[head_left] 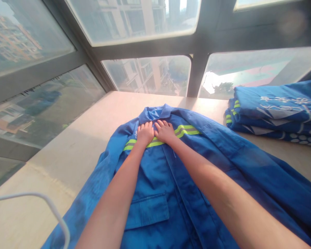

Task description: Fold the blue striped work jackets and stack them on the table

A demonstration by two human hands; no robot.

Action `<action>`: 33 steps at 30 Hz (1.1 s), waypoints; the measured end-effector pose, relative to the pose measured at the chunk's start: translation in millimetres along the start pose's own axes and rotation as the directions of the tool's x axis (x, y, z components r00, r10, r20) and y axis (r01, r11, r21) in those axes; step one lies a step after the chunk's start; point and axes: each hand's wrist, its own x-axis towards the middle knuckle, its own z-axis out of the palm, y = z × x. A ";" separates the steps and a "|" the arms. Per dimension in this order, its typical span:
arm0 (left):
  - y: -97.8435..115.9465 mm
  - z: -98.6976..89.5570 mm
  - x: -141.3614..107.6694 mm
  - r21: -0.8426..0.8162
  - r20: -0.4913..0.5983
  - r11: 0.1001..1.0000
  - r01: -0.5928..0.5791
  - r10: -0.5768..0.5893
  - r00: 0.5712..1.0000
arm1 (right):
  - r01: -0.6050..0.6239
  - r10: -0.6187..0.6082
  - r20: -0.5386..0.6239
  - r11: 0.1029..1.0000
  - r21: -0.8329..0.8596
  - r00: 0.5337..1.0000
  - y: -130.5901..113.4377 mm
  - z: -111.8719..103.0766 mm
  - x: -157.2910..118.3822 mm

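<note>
A blue work jacket (150,176) lies spread on its back, collar away from me, with a yellow-green and grey reflective stripe across the chest. Just below the collar, my left hand (145,133) rests flat on the cloth, fingers stretched out. Beside it, almost touching, my right hand (164,131) lies on the jacket front near the button placket, also with fingers extended. Neither hand grips anything that I can see. The sleeves run down both sides, and a flap pocket (147,211) shows nearer to me.
The jacket lies on a pale ledge (57,148) under large windows with grey frames (145,48). At the right, folded blue garments (280,114) with white print are stacked. A white cable (45,197) curves in at the lower left.
</note>
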 end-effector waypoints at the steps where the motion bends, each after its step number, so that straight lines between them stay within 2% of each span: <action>1: 1.5 -1.5 -0.9 -0.001 0.004 1.000 0.003 -0.003 1.000 | -0.021 0.020 0.017 1.000 0.017 1.000 1.3 0.5 2.1; 3: 4.7 -8.8 -7.1 0.000 0.011 1.000 0.010 -0.010 1.000 | -0.056 0.052 0.085 0.997 0.056 0.995 4.0 -3.2 9.9; 5: 8.6 -21.0 -23.7 0.006 0.018 1.000 0.016 -0.017 1.000 | -0.061 0.048 0.146 0.994 0.085 0.988 6.6 -12.7 18.0; 7: 13.1 -35.1 -54.3 0.017 0.033 0.999 0.033 -0.033 0.999 | -0.048 0.031 0.151 0.993 0.106 0.988 8.1 -25.4 17.2; 9: 18.5 -47.5 -97.6 0.030 0.055 0.998 0.062 -0.063 0.997 | -0.045 0.031 0.120 0.992 0.116 0.992 7.4 -37.7 -1.4; 11: 24.7 -55.2 -146.9 0.035 0.075 0.996 0.086 -0.088 0.993 | -0.015 0.007 0.065 0.991 0.130 0.998 5.2 -47.0 -41.0; 14: 33.4 -57.6 -213.8 0.031 0.061 0.996 0.086 -0.088 0.994 | 0.154 -0.150 -0.034 0.972 0.180 0.988 3.4 -55.7 -128.9; 15: 35.7 -56.8 -231.1 0.029 0.054 0.996 0.082 -0.083 0.995 | 0.173 -0.168 -0.044 0.967 0.189 0.985 3.8 -57.6 -160.6; 17: 38.7 -54.3 -257.2 0.032 0.049 0.997 0.073 -0.074 0.996 | 0.124 -0.123 -0.015 0.975 0.184 0.992 5.6 -59.6 -218.8; 19: 39.7 -51.2 -273.3 0.037 0.060 0.998 0.052 -0.054 0.997 | 0.076 -0.083 0.037 0.985 0.155 0.996 6.8 -58.3 -262.7; 21: 38.8 -47.7 -282.0 0.034 0.082 0.999 0.013 -0.016 0.997 | 0.069 -0.077 0.068 0.990 0.121 0.995 5.0 -53.3 -288.0; 24: 33.7 -41.8 -282.4 0.019 0.105 0.999 -0.035 0.032 0.994 | 0.061 -0.067 0.064 0.995 0.084 0.996 -4.0 -42.3 -294.6; 28: 21.5 -40.3 -256.5 0.014 0.089 0.998 -0.056 0.055 0.995 | -0.004 0.003 0.013 0.999 0.053 1.000 -15.5 -31.1 -269.5; 30: 17.2 -46.1 -235.1 0.004 0.112 0.999 -0.052 0.052 0.992 | -0.031 0.032 -0.014 0.999 0.043 0.999 -17.0 -30.5 -250.9; 33: 19.5 -61.0 -207.9 -0.028 0.116 0.999 0.031 -0.028 0.993 | -0.059 0.060 -0.014 0.997 0.046 0.998 -15.5 -37.3 -224.5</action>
